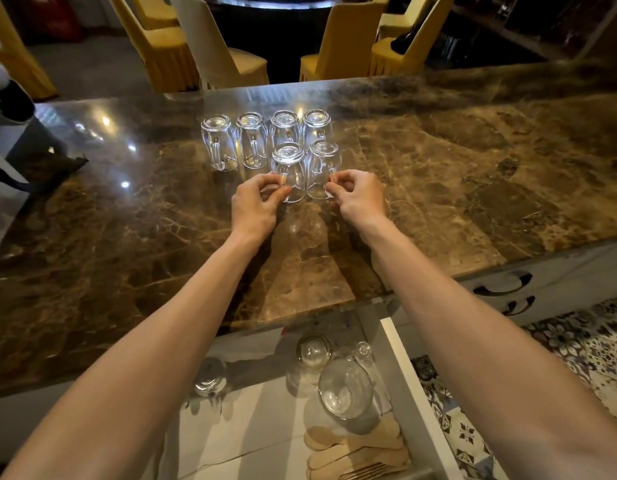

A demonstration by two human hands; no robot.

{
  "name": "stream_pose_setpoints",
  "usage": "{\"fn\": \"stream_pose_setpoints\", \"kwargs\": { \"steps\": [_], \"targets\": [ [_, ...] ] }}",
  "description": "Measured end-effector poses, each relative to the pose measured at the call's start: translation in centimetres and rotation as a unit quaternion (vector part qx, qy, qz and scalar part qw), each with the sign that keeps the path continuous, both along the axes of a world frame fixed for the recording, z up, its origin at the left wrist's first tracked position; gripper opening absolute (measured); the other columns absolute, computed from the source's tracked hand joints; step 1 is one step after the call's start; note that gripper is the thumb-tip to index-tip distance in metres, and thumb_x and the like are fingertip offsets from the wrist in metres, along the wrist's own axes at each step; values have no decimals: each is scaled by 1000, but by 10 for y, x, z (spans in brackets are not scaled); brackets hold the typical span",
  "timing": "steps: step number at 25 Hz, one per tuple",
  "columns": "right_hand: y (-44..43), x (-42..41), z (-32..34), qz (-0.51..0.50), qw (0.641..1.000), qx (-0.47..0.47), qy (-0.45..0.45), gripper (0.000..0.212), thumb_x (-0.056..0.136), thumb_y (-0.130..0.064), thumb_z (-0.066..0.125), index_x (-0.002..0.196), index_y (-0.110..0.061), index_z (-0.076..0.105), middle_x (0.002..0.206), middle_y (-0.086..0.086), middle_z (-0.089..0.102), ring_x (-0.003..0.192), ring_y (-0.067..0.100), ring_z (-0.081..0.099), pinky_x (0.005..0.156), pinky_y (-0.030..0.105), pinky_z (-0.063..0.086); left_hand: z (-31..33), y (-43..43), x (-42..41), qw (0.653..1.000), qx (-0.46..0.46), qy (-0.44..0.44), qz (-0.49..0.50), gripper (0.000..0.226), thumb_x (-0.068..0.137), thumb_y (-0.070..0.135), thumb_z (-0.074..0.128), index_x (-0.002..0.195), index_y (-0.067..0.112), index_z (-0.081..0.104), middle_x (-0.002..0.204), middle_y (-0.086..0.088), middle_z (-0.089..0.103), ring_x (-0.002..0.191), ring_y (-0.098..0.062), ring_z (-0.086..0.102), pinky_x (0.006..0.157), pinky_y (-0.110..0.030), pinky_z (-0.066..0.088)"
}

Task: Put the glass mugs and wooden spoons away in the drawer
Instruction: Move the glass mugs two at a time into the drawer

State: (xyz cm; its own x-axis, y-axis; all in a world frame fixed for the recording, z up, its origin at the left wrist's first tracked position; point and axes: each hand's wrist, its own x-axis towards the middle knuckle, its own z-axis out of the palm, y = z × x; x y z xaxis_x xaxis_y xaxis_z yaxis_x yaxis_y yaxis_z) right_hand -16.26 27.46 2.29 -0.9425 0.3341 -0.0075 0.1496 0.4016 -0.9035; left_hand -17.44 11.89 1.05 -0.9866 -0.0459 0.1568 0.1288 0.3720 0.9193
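Drawer [397,344]: stood open below the near counter edge, already holding several glasses and a pile of wooden spoons [355,452] at its near right.
Counter [438,188]: six glass mugs [265,140] remained upside down, four in the far row, two nearer.
Left hand [255,202]: fingers pinched at the near-left mug [288,171], apparently on its handle.
Right hand [359,195]: fingers pinched at the near-right mug [323,168] likewise.
Progress: spoons looked stowed; most mugs were left, two about to be lifted.
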Motion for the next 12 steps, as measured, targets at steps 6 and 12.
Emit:
{"fn": "stream_pose_setpoints", "kwargs": {
  "steps": [6,12],
  "targets": [
    [-2,16,2,13,1000,-2,23,19,87,-16,65,103,-7,69,99,8,72,89,16,66,82,33,55,3,-9,13,1000,-5,15,-1,26,82,16,69,106,9,66,122,-2,62,92,-5,62,78,-5,46],
    [-5,33,3,32,998,-14,44,21,87,-13,65,105,-4,68,97,10,71,91,18,67,84,39,56,12,-19,32,1000,-5,18,-16,26,81,17,69,106,12,67,124,-2,62,94,-6,64,83,-13,48]
  ]
}}
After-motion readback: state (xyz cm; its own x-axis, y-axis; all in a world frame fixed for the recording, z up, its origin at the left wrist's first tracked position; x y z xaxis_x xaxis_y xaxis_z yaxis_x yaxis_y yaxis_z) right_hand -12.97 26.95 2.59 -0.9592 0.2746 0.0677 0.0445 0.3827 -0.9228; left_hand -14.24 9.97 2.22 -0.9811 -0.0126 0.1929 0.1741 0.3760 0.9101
